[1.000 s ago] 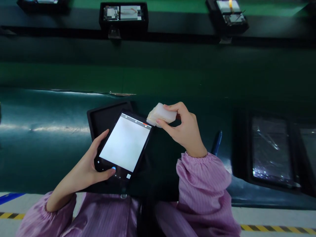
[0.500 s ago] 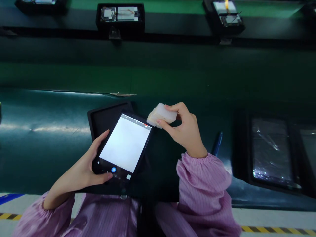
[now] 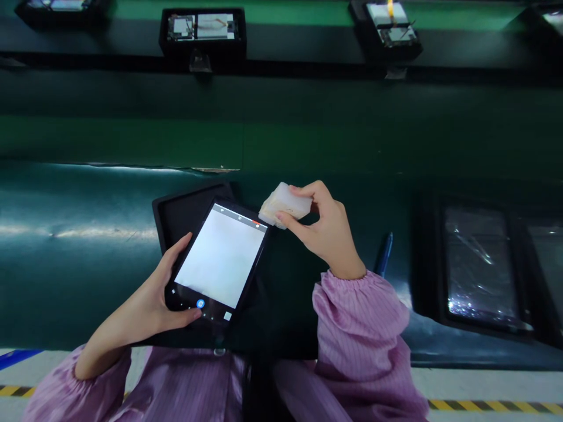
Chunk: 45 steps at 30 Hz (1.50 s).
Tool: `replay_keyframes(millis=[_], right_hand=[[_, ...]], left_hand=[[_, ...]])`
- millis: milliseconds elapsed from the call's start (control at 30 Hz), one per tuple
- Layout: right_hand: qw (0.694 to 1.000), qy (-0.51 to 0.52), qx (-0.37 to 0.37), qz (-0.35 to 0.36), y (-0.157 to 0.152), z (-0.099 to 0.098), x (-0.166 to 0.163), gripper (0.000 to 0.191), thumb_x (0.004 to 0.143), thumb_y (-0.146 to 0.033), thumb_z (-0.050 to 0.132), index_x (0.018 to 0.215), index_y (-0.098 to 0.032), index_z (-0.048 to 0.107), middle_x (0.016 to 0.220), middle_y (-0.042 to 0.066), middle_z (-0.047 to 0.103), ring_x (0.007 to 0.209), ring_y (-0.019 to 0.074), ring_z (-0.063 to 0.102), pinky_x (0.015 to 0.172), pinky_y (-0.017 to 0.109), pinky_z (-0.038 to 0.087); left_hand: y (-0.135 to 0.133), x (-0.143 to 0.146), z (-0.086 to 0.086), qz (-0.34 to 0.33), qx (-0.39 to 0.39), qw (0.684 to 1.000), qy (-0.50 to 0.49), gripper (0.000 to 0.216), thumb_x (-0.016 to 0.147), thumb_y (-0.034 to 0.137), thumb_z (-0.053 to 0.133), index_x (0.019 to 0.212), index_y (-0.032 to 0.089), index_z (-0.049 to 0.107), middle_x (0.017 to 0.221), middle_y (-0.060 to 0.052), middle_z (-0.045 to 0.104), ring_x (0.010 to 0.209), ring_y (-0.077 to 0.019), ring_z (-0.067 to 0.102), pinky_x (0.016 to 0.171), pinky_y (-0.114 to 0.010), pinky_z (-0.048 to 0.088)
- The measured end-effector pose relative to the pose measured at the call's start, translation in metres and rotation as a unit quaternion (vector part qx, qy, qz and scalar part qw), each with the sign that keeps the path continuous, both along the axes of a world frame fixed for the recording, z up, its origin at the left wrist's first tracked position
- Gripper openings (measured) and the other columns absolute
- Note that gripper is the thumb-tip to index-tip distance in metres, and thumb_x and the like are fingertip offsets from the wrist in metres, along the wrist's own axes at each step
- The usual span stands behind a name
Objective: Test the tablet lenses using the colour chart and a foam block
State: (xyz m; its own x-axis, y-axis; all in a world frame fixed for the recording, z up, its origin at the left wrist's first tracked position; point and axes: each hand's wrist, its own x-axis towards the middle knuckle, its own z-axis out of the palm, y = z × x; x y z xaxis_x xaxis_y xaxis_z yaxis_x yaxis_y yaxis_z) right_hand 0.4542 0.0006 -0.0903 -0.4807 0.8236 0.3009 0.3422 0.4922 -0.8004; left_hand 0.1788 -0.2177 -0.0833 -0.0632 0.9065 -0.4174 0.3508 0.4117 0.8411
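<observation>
Workbench (image 3: 65, 287): stretches dark green beneath both hands, with a shiny streak at left.
Left hand (image 3: 152, 308): curls part-way open round the lower left of a black tablet (image 3: 222, 258), with thumb over the lower bezel just beside a blue icon.
Right hand (image 3: 328, 225): pinches a white block (image 3: 288, 204) between thumb and fingers, opened only to the width of the block.
White block: sits at the tablet's upper right corner; cannot tell whether touching.
Tablet: lies tilted, lit nearly white, partly over a black tray (image 3: 175, 218).
Blue pen (image 3: 386, 253): rests just beyond the right sleeve (image 3: 360, 316).
Wrapped device (image 3: 478, 264): lies under clear film in a dark tray, well to the right.
Far ledge (image 3: 299, 44): carries black holders (image 3: 202, 55) with exposed white components.
</observation>
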Motion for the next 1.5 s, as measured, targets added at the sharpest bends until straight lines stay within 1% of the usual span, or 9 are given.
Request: replay_keyframes(millis=[333,567,700,800,1000,1167,1267,1367,1500], right_hand=[[0.998,-0.022,-0.048,-0.02,0.002,-0.003,0.002,0.039,0.088,-0.047,0.077,0.113,-0.024,0.058,0.113,0.007,0.074,0.087,0.0284,0.074,0.061,0.037,0.06],[0.997,-0.001,-0.058,-0.054,0.004,-0.006,0.0,0.04,0.09,-0.047,0.075,0.121,-0.024,0.064,0.11,0.006,0.074,0.082,0.0249,0.071,0.066,0.038,0.06],[0.992,0.035,-0.033,-0.115,0.005,-0.007,0.001,0.042,0.091,-0.044,0.075,0.126,-0.025,0.062,0.12,0.007,0.071,0.091,0.0254,0.072,0.066,0.035,0.06],[0.984,0.056,-0.017,-0.167,0.007,-0.007,0.004,0.043,0.093,-0.043,0.072,0.13,-0.026,0.06,0.129,0.009,0.067,0.097,0.0258,0.072,0.066,0.034,0.06],[0.976,0.054,0.004,-0.213,0.009,-0.006,0.005,0.042,0.094,-0.043,0.068,0.131,-0.026,0.057,0.135,0.011,0.063,0.102,0.0277,0.071,0.067,0.036,0.061],[0.977,0.04,0.009,-0.21,0.008,-0.007,0.003,0.043,0.095,-0.041,0.067,0.133,-0.025,0.055,0.138,0.013,0.061,0.105,0.0291,0.071,0.066,0.036,0.063],[0.978,0.034,0.003,-0.207,0.008,-0.009,0.002,0.044,0.094,-0.041,0.067,0.134,-0.025,0.054,0.137,0.013,0.06,0.105,0.0295,0.071,0.066,0.036,0.063],[0.979,0.024,0.001,-0.203,0.009,-0.011,0.002,0.045,0.094,-0.042,0.067,0.133,-0.025,0.054,0.138,0.014,0.06,0.105,0.0303,0.07,0.064,0.036,0.063],[0.978,-0.001,-0.006,-0.208,0.009,-0.013,0.003,0.045,0.093,-0.04,0.066,0.135,-0.026,0.054,0.138,0.014,0.057,0.102,0.0302,0.069,0.067,0.039,0.063]], left_hand=[[-0.001,-0.011,-0.001,-0.016,-0.003,0.999,-0.043,0.112,0.081,0.042,0.09,0.165,0.051,0.015,0.177,0.001,0.013,0.163,-0.0389,0.008,0.128,-0.07,0.007],[0.002,-0.012,0.003,0.055,-0.049,0.98,-0.186,0.1,0.092,0.038,0.08,0.168,0.041,0.015,0.166,-0.008,0.042,0.146,-0.0384,0.048,0.124,-0.057,0.038],[0.003,-0.01,0.002,0.142,-0.075,0.967,-0.198,0.082,0.093,0.049,0.076,0.164,0.036,0.036,0.16,-0.006,0.052,0.141,-0.0373,0.055,0.108,-0.039,0.057],[0.004,-0.002,0.001,0.237,-0.098,0.946,-0.198,0.075,0.092,0.056,0.073,0.158,0.03,0.049,0.155,-0.006,0.057,0.139,-0.0388,0.057,0.099,-0.038,0.064],[-0.007,0.017,0.006,0.304,-0.033,0.929,-0.209,0.07,0.091,0.04,0.075,0.155,0.022,0.053,0.152,-0.005,0.06,0.147,-0.0363,0.048,0.123,-0.044,0.044],[-0.028,0.025,0.001,0.363,-0.019,0.914,-0.183,0.077,0.098,0.046,0.069,0.165,0.029,0.035,0.152,-0.003,0.061,0.149,-0.0348,0.046,0.127,-0.05,0.037],[-0.034,0.029,-0.008,0.346,0.007,0.927,-0.144,0.072,0.101,0.05,0.065,0.165,0.034,0.035,0.16,0.0,0.052,0.151,-0.0345,0.043,0.129,-0.053,0.034],[-0.038,0.031,-0.01,0.266,0.018,0.961,-0.076,0.062,0.105,0.05,0.057,0.163,0.046,0.034,0.17,0.009,0.034,0.16,-0.0314,0.025,0.133,-0.053,0.019],[-0.048,0.032,0.002,0.13,0.096,0.984,0.069,0.069,0.108,0.046,0.048,0.165,0.056,0.01,0.175,0.019,0.0,0.163,-0.0314,-0.007,0.133,-0.056,-0.004]])
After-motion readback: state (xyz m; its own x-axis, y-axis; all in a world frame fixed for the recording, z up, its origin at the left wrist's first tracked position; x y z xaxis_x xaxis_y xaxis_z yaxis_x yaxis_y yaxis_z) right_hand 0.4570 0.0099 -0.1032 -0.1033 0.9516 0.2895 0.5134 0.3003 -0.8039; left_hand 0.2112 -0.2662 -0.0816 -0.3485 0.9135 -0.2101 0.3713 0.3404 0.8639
